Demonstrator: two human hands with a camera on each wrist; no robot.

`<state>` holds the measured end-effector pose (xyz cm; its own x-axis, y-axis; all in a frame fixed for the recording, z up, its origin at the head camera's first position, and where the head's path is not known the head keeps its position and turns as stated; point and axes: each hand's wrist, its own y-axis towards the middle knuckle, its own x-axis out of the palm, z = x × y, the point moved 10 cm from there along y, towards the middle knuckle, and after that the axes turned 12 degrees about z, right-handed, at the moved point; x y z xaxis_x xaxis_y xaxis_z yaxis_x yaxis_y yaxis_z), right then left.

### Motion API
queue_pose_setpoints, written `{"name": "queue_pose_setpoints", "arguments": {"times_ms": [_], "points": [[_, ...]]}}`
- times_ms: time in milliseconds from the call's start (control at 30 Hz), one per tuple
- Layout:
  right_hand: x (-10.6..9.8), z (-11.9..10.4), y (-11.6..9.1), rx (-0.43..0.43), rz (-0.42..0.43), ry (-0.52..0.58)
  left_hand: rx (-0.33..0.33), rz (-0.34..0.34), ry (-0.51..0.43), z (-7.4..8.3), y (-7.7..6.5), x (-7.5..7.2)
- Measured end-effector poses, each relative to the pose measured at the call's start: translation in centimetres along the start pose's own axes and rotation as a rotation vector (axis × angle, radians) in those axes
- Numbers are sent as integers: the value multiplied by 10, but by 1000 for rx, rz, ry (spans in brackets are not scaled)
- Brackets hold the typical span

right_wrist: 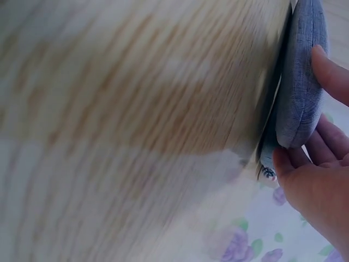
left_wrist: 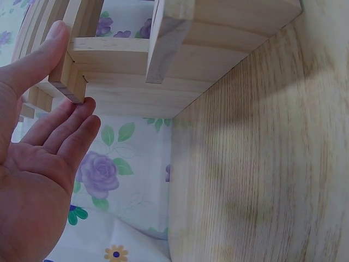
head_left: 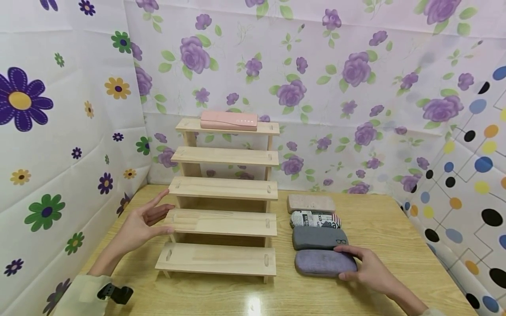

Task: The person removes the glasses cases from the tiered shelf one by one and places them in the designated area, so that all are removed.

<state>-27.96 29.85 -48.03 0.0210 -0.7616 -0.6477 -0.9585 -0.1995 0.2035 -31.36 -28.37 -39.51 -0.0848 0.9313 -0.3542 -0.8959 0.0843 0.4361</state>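
Note:
A wooden tiered display stand (head_left: 221, 188) fills the middle of the head view. My left hand (head_left: 138, 224) is at the left end of its second-lowest shelf, fingers spread and fairly straight. In the left wrist view, the thumb (left_wrist: 38, 60) lies along one side of a shelf end and the fingertips (left_wrist: 84, 103) touch the other side. My right hand (head_left: 365, 270) grips the right end of a purple-blue fabric glasses case (head_left: 322, 263) between thumb and fingers. Close behind it lies a dark grey glasses case (head_left: 316, 238) with a small spectacles mark.
Behind the grey case lie a newspaper-print case (head_left: 312, 219) and a beige-pink case (head_left: 310, 203), in a row right of the stand. A pink case (head_left: 229, 121) rests on the top shelf. Patterned cloth (head_left: 245, 83) encloses the wood-grain table (head_left: 205, 298) on three sides.

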Motion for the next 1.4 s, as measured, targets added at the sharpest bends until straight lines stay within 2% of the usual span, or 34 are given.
{"name": "queue_pose_setpoints", "arguments": {"times_ms": [233, 467, 733, 1000, 1400], "points": [[0, 0, 1, -30, 15, -59, 10, 5, -3, 0, 0, 0], [1, 1, -2, -25, 17, -32, 6, 5, 2, -1, 0, 1], [-10, 3, -8, -18, 83, -17, -3, 6, -3, -3, 0, 0], [-13, 8, -9, 16, 92, 19, 11, 7, -6, -2, 1, 0], [-13, 9, -8, 15, 108, 4, 26, 11, -11, -1, 1, 0]]}}
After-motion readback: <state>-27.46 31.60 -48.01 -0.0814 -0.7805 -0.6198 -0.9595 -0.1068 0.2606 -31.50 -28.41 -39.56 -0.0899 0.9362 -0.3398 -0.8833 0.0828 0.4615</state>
